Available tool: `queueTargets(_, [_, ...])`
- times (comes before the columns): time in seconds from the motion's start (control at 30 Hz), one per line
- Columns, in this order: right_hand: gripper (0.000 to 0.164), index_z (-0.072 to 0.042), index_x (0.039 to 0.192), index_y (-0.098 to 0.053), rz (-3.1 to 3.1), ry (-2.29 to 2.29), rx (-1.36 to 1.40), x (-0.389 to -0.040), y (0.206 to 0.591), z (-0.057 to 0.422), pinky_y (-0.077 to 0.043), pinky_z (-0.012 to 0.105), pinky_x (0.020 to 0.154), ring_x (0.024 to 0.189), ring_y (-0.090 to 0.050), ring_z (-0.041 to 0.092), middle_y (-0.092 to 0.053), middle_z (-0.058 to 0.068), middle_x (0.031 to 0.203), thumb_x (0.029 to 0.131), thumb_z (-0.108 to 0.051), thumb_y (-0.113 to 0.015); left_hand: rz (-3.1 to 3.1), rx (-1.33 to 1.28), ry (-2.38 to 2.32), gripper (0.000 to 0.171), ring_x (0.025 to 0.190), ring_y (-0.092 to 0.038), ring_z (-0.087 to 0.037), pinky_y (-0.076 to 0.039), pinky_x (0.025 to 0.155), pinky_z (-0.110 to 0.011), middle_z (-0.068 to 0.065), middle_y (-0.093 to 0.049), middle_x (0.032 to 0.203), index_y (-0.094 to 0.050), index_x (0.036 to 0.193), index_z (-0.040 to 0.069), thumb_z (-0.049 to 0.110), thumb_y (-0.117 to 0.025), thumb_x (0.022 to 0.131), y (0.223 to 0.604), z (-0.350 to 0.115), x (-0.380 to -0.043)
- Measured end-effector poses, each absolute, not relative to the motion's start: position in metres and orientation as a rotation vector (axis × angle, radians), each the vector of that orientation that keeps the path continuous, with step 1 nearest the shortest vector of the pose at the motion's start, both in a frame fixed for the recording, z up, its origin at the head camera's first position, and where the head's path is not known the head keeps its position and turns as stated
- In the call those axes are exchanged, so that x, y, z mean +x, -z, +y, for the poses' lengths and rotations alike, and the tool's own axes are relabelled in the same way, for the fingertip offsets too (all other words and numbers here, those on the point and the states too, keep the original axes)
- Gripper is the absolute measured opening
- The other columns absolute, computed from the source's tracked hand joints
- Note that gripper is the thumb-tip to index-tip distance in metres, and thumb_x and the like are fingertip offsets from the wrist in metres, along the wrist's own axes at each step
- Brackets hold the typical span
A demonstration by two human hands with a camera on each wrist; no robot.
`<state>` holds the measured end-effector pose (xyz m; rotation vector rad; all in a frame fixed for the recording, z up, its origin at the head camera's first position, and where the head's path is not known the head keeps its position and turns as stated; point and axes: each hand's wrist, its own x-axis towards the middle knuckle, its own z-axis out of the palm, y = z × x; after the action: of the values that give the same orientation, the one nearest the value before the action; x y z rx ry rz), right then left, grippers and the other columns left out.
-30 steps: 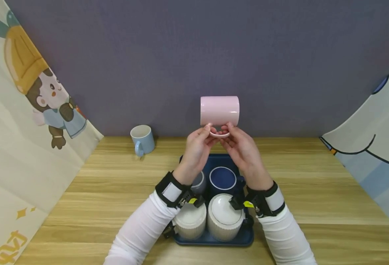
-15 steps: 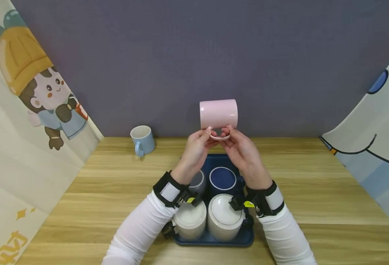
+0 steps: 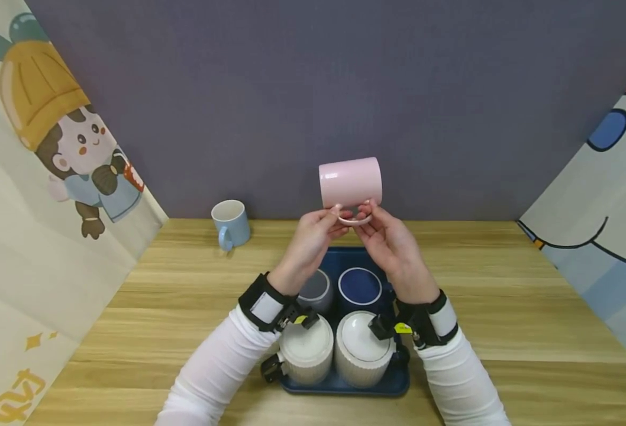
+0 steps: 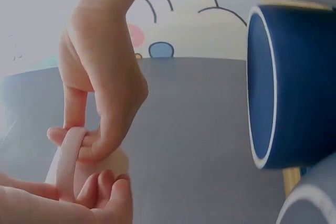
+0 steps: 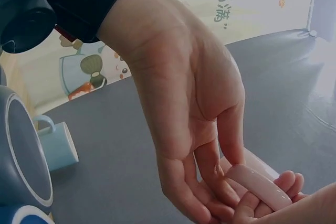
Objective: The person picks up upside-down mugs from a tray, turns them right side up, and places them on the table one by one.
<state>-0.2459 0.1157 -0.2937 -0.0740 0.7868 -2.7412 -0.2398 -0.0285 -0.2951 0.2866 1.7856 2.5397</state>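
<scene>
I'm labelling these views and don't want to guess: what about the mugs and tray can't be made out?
- Pink mug's inside: head view, its own wall hides it.
- Grey mug's left side: head view, behind the left wristband.
- Tray's far left corner: head view, behind the left hand and wrist.
- Navy mug's far end: left wrist view, cut by the right edge.

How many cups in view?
6: pink cup, in left hand and right hand; light blue cup, on the table; gray cup and dark blue cup, far on the tray; two white cups, nearer there. Others may be hidden.
</scene>
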Motion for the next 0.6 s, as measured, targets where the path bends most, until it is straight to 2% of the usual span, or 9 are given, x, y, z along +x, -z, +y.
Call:
queueTargets(0.17, [0.011, -0.005, 0.096, -0.055, 0.747, 2.737, -0.094, -0.245, 0.292, 0.117, -0.05, 0.023, 0.083, 0.077, -0.058, 0.013, -0.06, 0.005, 0.083, 0.097, -0.015, -0.051, 1.816, 0.299, -2.47, 0.036, 0.082, -0.062, -0.007, -0.043, 0.101, -0.043, -0.003, -0.063, 0.091, -0.05, 0.12, -0.02, 0.008, -0.04, 0.101, 0.294, -0.037, -0.237])
queueTargets(0.27, [0.011, -0.005, 0.098, -0.055, 0.733, 2.74, -0.102, -0.245, 0.292, 0.119, -0.051, 0.023, 0.08, 0.077, -0.058, 0.013, -0.061, 0.005, 0.084, 0.097, -0.014, -0.051, 1.832, 0.296, -2.436, 0.035, 0.089, -0.063, -0.01, -0.043, 0.102, -0.042, -0.005, -0.065, 0.093, -0.05, 0.122, -0.019, 0.007, -0.041, 0.1, 0.291, -0.045, -0.235])
queueTargets(0.3, [0.011, -0.004, 0.099, -0.055, 0.729, 2.741, -0.103, -0.245, 0.292, 0.12, -0.051, 0.022, 0.079, 0.076, -0.058, 0.013, -0.061, 0.005, 0.084, 0.097, -0.014, -0.051, 1.844, 0.301, -2.419, 0.035, 0.095, -0.064, -0.016, -0.044, 0.101, -0.041, -0.009, -0.066, 0.097, -0.049, 0.123, -0.019, 0.006, -0.041, 0.1, 0.29, -0.047, -0.234])
queueTargets(0.37, [0.011, -0.004, 0.099, -0.055, 0.73, 2.746, -0.091, -0.246, 0.292, 0.12, -0.051, 0.022, 0.078, 0.076, -0.058, 0.013, -0.061, 0.005, 0.083, 0.097, -0.015, -0.051, 1.863, 0.311, -2.392, 0.036, 0.098, -0.063, -0.017, -0.044, 0.101, -0.039, -0.017, -0.065, 0.105, -0.049, 0.124, -0.018, 0.006, -0.041, 0.1, 0.288, -0.053, -0.233])
queueTargets(0.5, [0.012, -0.005, 0.1, -0.054, 0.731, 2.748, -0.068, -0.247, 0.292, 0.121, -0.051, 0.023, 0.079, 0.077, -0.058, 0.013, -0.059, 0.005, 0.084, 0.097, -0.016, -0.05, 1.912, 0.326, -2.389, 0.035, 0.103, -0.062, -0.02, -0.042, 0.103, -0.042, -0.022, -0.061, 0.114, -0.048, 0.125, -0.018, 0.005, -0.041, 0.1, 0.289, -0.065, -0.23])
queueTargets(0.53, [0.012, -0.005, 0.101, -0.054, 0.724, 2.75, -0.063, -0.247, 0.292, 0.121, -0.05, 0.023, 0.079, 0.077, -0.057, 0.013, -0.059, 0.005, 0.084, 0.097, -0.016, -0.05, 1.928, 0.319, -2.404, 0.034, 0.098, -0.062, -0.014, -0.043, 0.102, -0.041, -0.02, -0.062, 0.112, -0.049, 0.124, -0.017, 0.005, -0.042, 0.099, 0.289, -0.067, -0.229])
queueTargets(0.6, [0.012, -0.005, 0.101, -0.054, 0.719, 2.752, -0.051, -0.249, 0.292, 0.121, -0.05, 0.023, 0.079, 0.077, -0.057, 0.013, -0.059, 0.005, 0.084, 0.097, -0.015, -0.051, 1.984, 0.297, -2.428, 0.031, 0.096, -0.062, -0.012, -0.046, 0.099, -0.038, -0.013, -0.063, 0.107, -0.05, 0.121, -0.016, 0.004, -0.043, 0.099, 0.291, -0.071, -0.228])
